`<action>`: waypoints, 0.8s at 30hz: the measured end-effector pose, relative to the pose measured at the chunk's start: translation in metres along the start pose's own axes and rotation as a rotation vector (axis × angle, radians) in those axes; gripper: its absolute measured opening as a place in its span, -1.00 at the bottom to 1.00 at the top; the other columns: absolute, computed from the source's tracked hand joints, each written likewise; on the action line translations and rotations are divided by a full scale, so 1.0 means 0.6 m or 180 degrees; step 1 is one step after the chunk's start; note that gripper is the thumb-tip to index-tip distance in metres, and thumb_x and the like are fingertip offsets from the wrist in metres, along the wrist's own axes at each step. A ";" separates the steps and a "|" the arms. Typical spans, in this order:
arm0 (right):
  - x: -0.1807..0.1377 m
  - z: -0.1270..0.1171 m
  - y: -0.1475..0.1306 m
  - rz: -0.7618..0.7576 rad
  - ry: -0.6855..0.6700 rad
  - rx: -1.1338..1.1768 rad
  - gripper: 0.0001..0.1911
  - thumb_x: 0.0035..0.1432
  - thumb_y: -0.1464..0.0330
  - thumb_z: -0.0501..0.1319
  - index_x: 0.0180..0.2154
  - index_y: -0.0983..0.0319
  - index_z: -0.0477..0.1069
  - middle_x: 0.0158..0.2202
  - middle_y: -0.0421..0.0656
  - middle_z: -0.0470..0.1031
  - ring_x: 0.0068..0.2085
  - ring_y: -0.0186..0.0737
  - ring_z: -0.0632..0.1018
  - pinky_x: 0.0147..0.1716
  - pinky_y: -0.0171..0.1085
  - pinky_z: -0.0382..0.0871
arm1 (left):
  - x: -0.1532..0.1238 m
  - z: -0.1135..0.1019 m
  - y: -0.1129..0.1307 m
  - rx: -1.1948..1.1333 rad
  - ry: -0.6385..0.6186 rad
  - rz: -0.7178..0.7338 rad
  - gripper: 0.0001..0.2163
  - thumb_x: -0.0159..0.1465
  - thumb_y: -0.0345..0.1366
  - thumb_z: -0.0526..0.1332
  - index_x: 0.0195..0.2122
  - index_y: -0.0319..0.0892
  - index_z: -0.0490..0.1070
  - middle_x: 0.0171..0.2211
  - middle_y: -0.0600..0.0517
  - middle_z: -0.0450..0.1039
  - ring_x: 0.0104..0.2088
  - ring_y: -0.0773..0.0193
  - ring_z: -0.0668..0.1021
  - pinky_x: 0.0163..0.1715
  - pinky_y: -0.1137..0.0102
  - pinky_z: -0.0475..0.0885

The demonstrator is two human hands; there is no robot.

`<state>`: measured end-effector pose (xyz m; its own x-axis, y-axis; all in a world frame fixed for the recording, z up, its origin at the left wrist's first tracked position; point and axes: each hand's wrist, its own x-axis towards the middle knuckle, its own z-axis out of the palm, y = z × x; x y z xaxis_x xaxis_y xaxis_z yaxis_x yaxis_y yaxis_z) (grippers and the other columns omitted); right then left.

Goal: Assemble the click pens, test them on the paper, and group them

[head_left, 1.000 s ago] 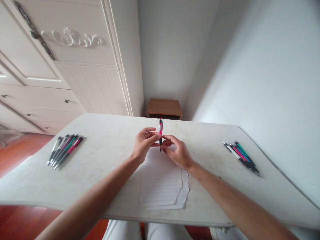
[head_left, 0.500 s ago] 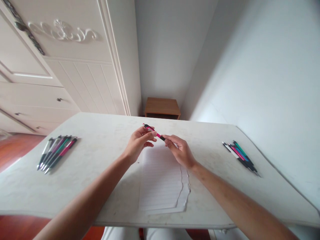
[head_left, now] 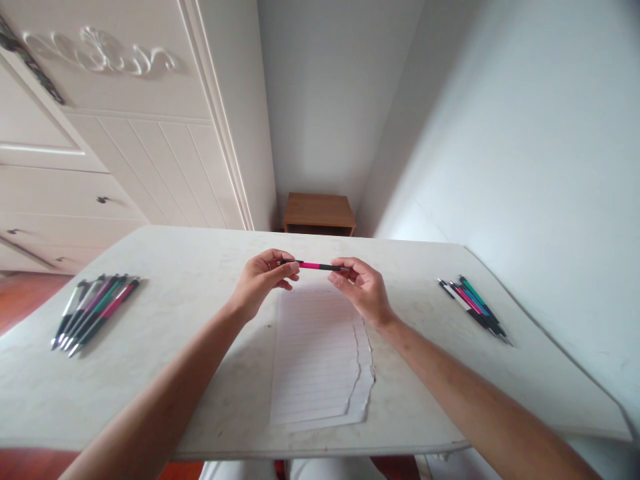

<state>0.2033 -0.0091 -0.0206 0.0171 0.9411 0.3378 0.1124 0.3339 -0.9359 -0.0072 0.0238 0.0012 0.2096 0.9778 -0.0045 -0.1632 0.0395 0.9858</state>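
A pink and black ballpoint pen (head_left: 316,266) lies level between my two hands, above the far end of some lined paper sheets (head_left: 313,360). My left hand (head_left: 263,280) pinches its clip end between thumb and fingers. At the grip end, the thumb and fingers of my right hand (head_left: 364,287) close around the black section, with the metal tip just showing. The sheets rest on the white table with torn right edges.
Several pens (head_left: 97,310) lie side by side on the left of the white table (head_left: 210,400). Another bunch of pens (head_left: 475,308) lies at the right, near the wall. A white wardrobe (head_left: 150,153) and a small wooden stand (head_left: 320,210) are beyond the table.
The pen has turned from a slant to nearly level, with its tip end rising. Both hands still hold it, and the whole view has shifted slightly.
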 end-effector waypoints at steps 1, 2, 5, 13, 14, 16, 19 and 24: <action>0.000 0.000 0.000 0.0040 -0.0023 0.0076 -0.60 0.04 0.15 0.38 -0.13 0.22 0.48 -0.23 -0.08 0.59 -0.24 -0.18 0.59 -0.19 -0.17 0.52 | 0.000 0.000 0.000 -0.0001 0.0015 0.0015 -0.69 -0.01 -0.19 0.47 -0.34 -0.23 0.45 -0.48 0.03 0.51 -0.43 0.28 0.57 -0.51 0.47 0.44; 0.001 0.000 -0.001 0.0081 -0.0047 0.0154 -0.59 0.05 0.14 0.38 -0.12 0.22 0.47 -0.27 -0.10 0.59 -0.26 -0.19 0.60 -0.19 -0.17 0.52 | 0.000 -0.001 0.000 -0.0005 0.0037 0.0031 -0.69 -0.01 -0.19 0.47 -0.35 -0.23 0.45 -0.48 0.03 0.50 -0.44 0.29 0.57 -0.50 0.47 0.44; 0.004 0.000 -0.001 0.0161 -0.0014 0.0430 -0.60 0.05 0.14 0.37 -0.14 0.23 0.46 -0.32 -0.14 0.57 -0.31 -0.23 0.61 -0.22 -0.19 0.53 | 0.000 -0.004 0.000 -0.0020 0.0084 0.0088 -0.70 -0.01 -0.19 0.47 -0.36 -0.23 0.43 -0.48 0.05 0.49 -0.44 0.32 0.55 -0.50 0.49 0.42; 0.017 -0.009 0.003 0.0300 0.0014 0.0538 -0.63 0.10 0.06 0.32 -0.27 0.24 0.48 -0.37 -0.15 0.55 -0.38 -0.30 0.56 -0.30 -0.25 0.48 | -0.001 -0.005 -0.002 0.0384 0.0159 0.0448 -0.70 0.01 -0.18 0.45 -0.38 -0.22 0.40 -0.53 0.07 0.45 -0.51 0.35 0.50 -0.53 0.49 0.37; 0.018 -0.010 0.003 0.0297 -0.0024 0.0459 -0.62 0.12 0.04 0.28 -0.31 0.24 0.48 -0.39 -0.15 0.55 -0.39 -0.30 0.55 -0.31 -0.25 0.48 | -0.002 -0.004 -0.002 0.0454 0.0159 0.0474 -0.70 0.01 -0.17 0.45 -0.38 -0.22 0.40 -0.53 0.07 0.45 -0.52 0.35 0.50 -0.53 0.48 0.38; 0.017 -0.012 0.003 0.0310 -0.0069 0.0365 -0.59 0.15 0.01 0.25 -0.35 0.25 0.48 -0.42 -0.15 0.53 -0.41 -0.30 0.52 -0.33 -0.26 0.47 | -0.002 -0.002 -0.003 0.0567 0.0135 0.0511 -0.70 0.02 -0.16 0.44 -0.38 -0.21 0.40 -0.53 0.06 0.46 -0.52 0.33 0.50 -0.53 0.47 0.38; 0.017 -0.012 0.003 0.0368 -0.0067 0.0379 -0.59 0.15 0.01 0.24 -0.37 0.25 0.48 -0.46 -0.16 0.50 -0.43 -0.30 0.50 -0.36 -0.27 0.45 | -0.004 -0.001 -0.003 0.0718 0.0123 0.0524 -0.70 0.04 -0.14 0.43 -0.36 -0.21 0.42 -0.51 0.04 0.47 -0.51 0.31 0.51 -0.52 0.45 0.40; 0.015 -0.014 0.000 0.0380 -0.0297 0.0108 -0.63 0.16 0.06 0.21 -0.44 0.24 0.45 -0.53 -0.20 0.44 -0.46 -0.31 0.46 -0.40 -0.29 0.40 | -0.007 -0.002 -0.005 0.1149 0.0080 0.0641 -0.67 0.03 -0.11 0.43 -0.25 -0.17 0.51 -0.50 0.05 0.48 -0.51 0.31 0.48 -0.54 0.46 0.35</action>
<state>0.2115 -0.0010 -0.0165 -0.0644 0.9746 0.2145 0.0813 0.2194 -0.9722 -0.0087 0.0197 -0.0020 0.1837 0.9635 0.1947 0.1512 -0.2234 0.9629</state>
